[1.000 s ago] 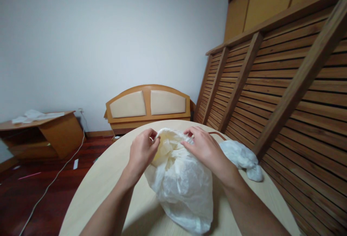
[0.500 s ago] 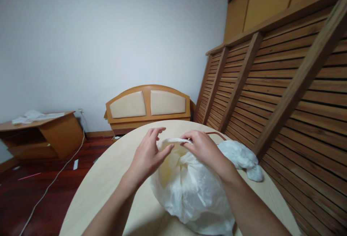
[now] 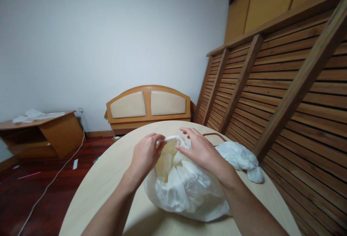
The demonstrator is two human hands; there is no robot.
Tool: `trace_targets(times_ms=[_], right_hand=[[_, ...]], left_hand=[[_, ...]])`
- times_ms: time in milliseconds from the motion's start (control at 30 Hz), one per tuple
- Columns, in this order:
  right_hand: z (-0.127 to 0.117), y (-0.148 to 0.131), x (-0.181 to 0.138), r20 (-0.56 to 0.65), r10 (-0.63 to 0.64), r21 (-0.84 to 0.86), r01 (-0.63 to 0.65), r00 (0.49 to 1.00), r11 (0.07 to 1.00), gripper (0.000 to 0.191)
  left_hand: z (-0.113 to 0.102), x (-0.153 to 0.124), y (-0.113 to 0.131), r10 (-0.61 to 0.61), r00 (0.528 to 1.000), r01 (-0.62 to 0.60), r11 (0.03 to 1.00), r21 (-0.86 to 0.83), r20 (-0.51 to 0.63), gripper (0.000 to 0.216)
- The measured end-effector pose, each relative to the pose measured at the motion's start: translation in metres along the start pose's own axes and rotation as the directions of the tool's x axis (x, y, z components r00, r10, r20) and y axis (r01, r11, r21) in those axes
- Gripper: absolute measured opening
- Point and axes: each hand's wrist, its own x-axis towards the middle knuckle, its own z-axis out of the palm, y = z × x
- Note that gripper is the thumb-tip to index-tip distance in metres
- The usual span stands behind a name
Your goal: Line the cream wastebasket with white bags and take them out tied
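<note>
A white, translucent plastic bag sits bunched up on the round table, its mouth facing up and a yellowish inside showing. At the left of the mouth, my left hand pinches the bag's rim between thumb and fingers. My right hand is over the right side of the mouth, thumb and fingers apart, beside the rim. What lies deep in the bag is hidden by its folds.
A crumpled white bundle and a thin brown loop lie at the table's right. Beyond stand a padded headboard, a leaning slatted wooden frame and a low cabinet. A white cable crosses the floor.
My left hand has closed on the bag's rim, while my right hand has let go of it and spread its fingers. The mouth has opened wider and the bag has shifted slightly left.
</note>
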Motion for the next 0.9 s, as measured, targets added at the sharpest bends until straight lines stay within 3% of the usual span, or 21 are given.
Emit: trace_targets(times_ms=[133, 367, 500, 567, 700, 800, 900], right_hand=[[-0.003, -0.005, -0.003, 0.054, 0.107, -0.013, -0.106, 0.993, 0.994, 0.042], [0.011, 0.001, -0.003, 0.229, -0.021, 0.169, -0.019, 0.973, 0.985, 0.038], [0.012, 0.002, 0.001, 0.120, 0.060, 0.118, -0.075, 0.991, 0.990, 0.053], [0.008, 0.001, 0.002, 0.063, 0.029, 0.127, -0.037, 0.998, 0.991, 0.050], [-0.003, -0.002, 0.002, 0.076, -0.058, 0.194, 0.042, 0.995, 0.980, 0.037], [-0.006, 0.000, 0.000, 0.193, -0.094, 0.212, 0.052, 0.977, 0.976, 0.048], [-0.005, 0.005, 0.001, 0.402, -0.179, 0.236, 0.087, 0.898, 0.968, 0.062]], left_hand=[[-0.002, 0.002, -0.004, -0.091, 0.994, 0.091, 0.996, 0.008, -0.055, 0.018], [-0.006, 0.005, -0.012, -0.216, 0.974, 0.214, 0.976, -0.045, -0.062, 0.022], [-0.006, 0.007, -0.017, -0.244, 0.969, 0.243, 0.970, -0.027, -0.029, 0.024], [-0.005, 0.009, -0.021, -0.255, 0.967, 0.255, 0.967, -0.025, -0.005, 0.026], [0.002, 0.016, -0.036, -0.262, 0.963, 0.266, 0.961, -0.072, 0.063, 0.029], [0.010, 0.021, -0.050, -0.252, 0.961, 0.272, 0.935, -0.227, 0.113, 0.027], [0.019, 0.025, -0.064, -0.245, 0.957, 0.285, 0.888, -0.360, 0.154, 0.028]])
